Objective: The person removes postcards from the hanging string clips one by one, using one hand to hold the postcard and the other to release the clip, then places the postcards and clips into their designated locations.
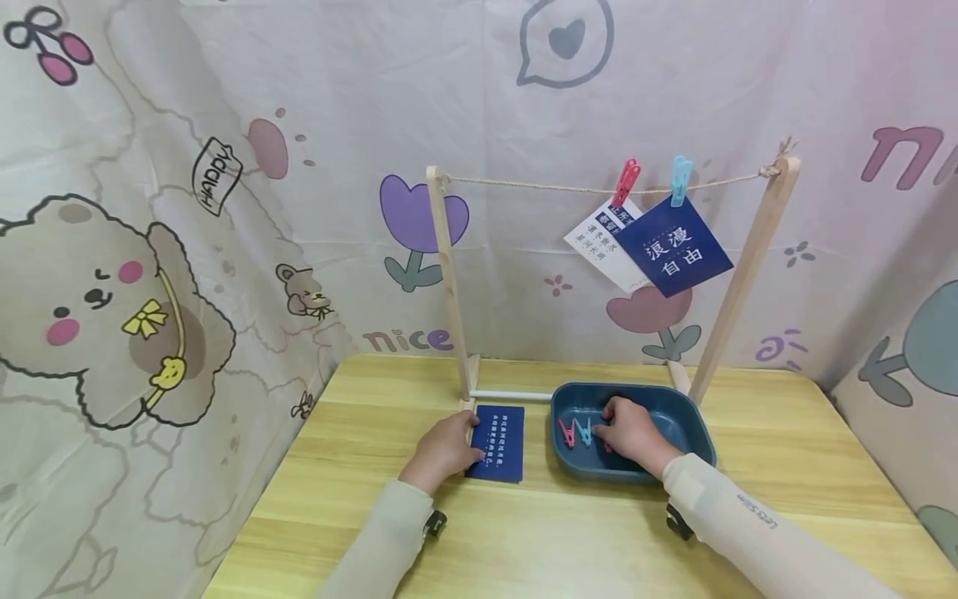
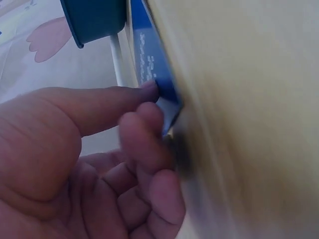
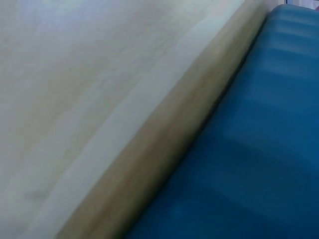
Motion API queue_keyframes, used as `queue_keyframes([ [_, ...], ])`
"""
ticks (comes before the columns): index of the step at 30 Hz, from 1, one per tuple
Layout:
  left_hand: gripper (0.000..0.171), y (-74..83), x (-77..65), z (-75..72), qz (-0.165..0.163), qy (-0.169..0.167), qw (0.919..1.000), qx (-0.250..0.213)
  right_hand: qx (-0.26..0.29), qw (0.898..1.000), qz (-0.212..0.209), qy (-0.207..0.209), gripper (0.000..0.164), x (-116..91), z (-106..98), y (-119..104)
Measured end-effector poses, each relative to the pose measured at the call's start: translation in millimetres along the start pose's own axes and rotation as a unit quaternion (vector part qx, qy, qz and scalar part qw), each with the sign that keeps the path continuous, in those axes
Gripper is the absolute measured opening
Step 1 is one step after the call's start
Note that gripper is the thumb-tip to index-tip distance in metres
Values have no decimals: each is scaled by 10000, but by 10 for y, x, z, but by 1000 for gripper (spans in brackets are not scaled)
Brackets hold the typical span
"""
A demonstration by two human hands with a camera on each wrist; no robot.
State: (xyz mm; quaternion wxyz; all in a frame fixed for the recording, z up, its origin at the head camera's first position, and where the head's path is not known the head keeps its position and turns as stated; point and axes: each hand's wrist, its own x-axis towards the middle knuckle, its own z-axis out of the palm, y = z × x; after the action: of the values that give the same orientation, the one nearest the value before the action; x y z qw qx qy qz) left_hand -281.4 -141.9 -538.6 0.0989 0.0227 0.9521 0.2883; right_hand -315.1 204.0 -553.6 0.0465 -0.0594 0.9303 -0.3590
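My left hand (image 1: 446,449) pinches the left edge of a dark blue card (image 1: 503,445) with white writing, lying on the table. In the left wrist view the thumb is on the card's blue face (image 2: 149,55), the other fingers curled by its corner. My right hand (image 1: 632,433) reaches down into a dark blue plastic basin (image 1: 707,453), thumb and forefinger apart. Close to the thumb lies a light blue clothespin (image 1: 583,432), with a pink clothespin (image 1: 566,433) to its left. Another red clothespin (image 1: 608,447) shows partly under the hand. The right wrist view has only the basin's side (image 3: 259,149).
A wooden frame (image 1: 748,274) stands behind, with a twine line (image 1: 524,185) across its top. From it hang a white card (image 1: 599,249), by a red clothespin (image 1: 626,183), and a blue card (image 1: 674,245), by a light blue clothespin (image 1: 680,180). A white rod (image 1: 512,395) joins the posts low down.
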Motion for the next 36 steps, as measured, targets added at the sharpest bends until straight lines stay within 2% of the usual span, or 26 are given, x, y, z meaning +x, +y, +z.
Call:
queue_keyframes([
  [4, 61, 44, -6, -11, -84, -129, 9999, 56, 35, 9999, -122, -35, 34, 59, 6, 104],
  [8, 64, 111, -19, -40, -150, -159, 9997, 98, 98, 9997, 74, -208, 35, 87, -25, 102],
  [14, 63, 250, -1, -149, -84, 15, 9998, -196, -129, 9997, 19, -225, 35, 103, -105, 75],
  [16, 63, 308, 14, -216, -24, 106, 9997, -234, -218, 9995, 113, -195, 35, 80, -156, 2],
  [21, 64, 539, 37, -423, 126, 354, 9992, -157, -342, 9990, 257, -127, 34, -42, -307, -250],
  [23, 65, 657, 46, -499, 204, 466, 9986, -170, -359, 9991, 192, -88, 33, -60, -356, -285],
  [30, 64, 1032, 74, -706, 692, 620, 9939, -596, -363, 9993, -85, -76, 35, -95, -594, -414],
  [36, 61, 1275, 93, -824, 1009, 851, 9876, -852, -470, 9987, -204, -50, 43, -96, -799, -595],
])
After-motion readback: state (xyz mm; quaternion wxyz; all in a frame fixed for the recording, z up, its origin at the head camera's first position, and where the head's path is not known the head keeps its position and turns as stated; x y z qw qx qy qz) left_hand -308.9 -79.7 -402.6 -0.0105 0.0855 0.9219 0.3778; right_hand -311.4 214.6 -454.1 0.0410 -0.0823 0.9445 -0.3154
